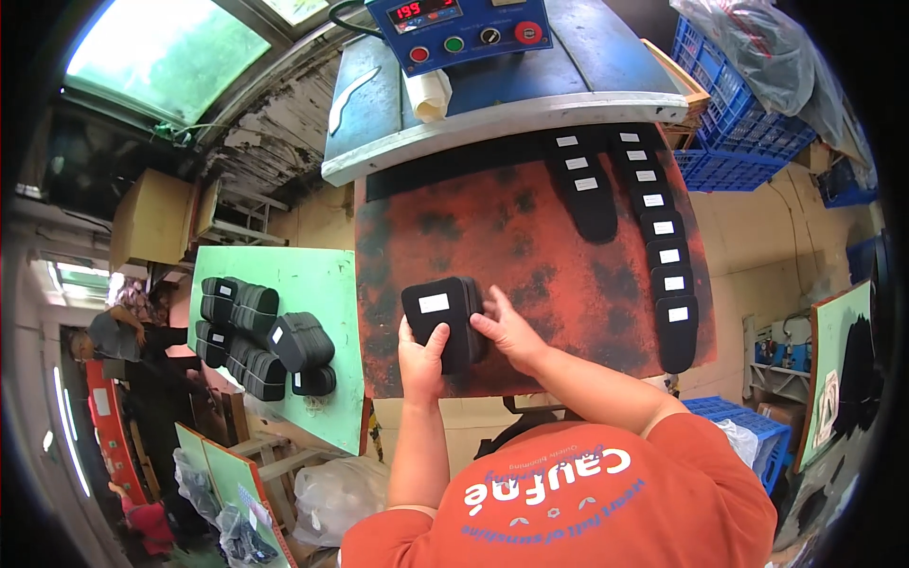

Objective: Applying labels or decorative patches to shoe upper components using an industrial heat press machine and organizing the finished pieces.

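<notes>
My left hand (423,358) grips a thick stack of black insole-shaped pads (450,336), its thumb lying on the top pad beside a white label. The stack is over the near part of the red, dark-stained board (473,237). At the stack's right edge is my right hand (511,333), fingers apart and thumb close to the pads; whether it touches them I cannot tell. On the board's right side lies a long column of overlapping labelled black pads (670,256). Left of it is a shorter overlapping row (589,208).
A blue-topped machine (568,76) with a button control box (464,38) stands beyond the board. To the left, a green table (331,270) bears several bundles of black pads (301,341). Blue crates (724,133) stand at far right, another blue crate (767,435) at near right.
</notes>
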{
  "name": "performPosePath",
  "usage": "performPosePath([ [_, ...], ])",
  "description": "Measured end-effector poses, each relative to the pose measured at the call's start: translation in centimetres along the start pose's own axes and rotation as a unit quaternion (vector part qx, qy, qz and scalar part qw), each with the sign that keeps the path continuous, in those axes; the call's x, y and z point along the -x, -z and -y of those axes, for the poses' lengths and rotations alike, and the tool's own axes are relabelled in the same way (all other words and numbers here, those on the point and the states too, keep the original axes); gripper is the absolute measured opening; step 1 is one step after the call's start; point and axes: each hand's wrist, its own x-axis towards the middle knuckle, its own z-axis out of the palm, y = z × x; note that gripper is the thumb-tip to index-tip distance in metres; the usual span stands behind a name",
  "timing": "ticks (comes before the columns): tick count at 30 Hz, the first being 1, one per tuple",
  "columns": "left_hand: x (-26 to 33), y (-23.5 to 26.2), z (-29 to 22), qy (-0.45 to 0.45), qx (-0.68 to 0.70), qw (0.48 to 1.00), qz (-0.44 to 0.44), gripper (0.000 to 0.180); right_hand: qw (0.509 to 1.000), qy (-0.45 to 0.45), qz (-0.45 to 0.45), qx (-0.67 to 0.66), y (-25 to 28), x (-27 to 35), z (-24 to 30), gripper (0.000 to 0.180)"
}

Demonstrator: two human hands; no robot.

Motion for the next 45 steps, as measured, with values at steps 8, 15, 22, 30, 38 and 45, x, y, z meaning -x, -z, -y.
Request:
performPosePath([
  [8, 0.2, -4.2, 0.4, -0.222, -0.420, 0.875, 0.096, 0.046, 0.972, 0.040, 0.102, -0.208, 4.2, 2.5, 1.5, 0.077],
  [15, 0.0, -11.3, 0.3, -0.353, -0.377, 0.849, 0.111, 0.017, 0.964, 0.168, 0.022, -0.206, 8.4, 6.2, 3.5, 0.076],
  [22, -3.4, -17.7, 3.7, 0.056, 0.039, 0.991, 0.113, 0.012, 0.929, 0.209, -0.049, -0.303, 16.2, 12.3, 5.2, 0.068],
  [30, -10.7, -20.8, 11.2, 0.023, -0.192, 0.978, 0.073, 0.023, 0.912, 0.186, -0.031, -0.363, 19.4, 15.4, 7.4, 0.067],
  [38, -1.4, -22.4, 5.2, -0.001, -0.186, 0.951, 0.247, 0.008, 0.930, 0.165, -0.225, -0.239, 18.3, 13.1, 7.5, 0.057],
  [45, -0.7, -21.6, 5.0, -0.110, -0.280, 0.931, 0.206, 0.015, 0.946, 0.141, -0.189, -0.222, 17.6, 12.3, 8.4, 0.061],
])
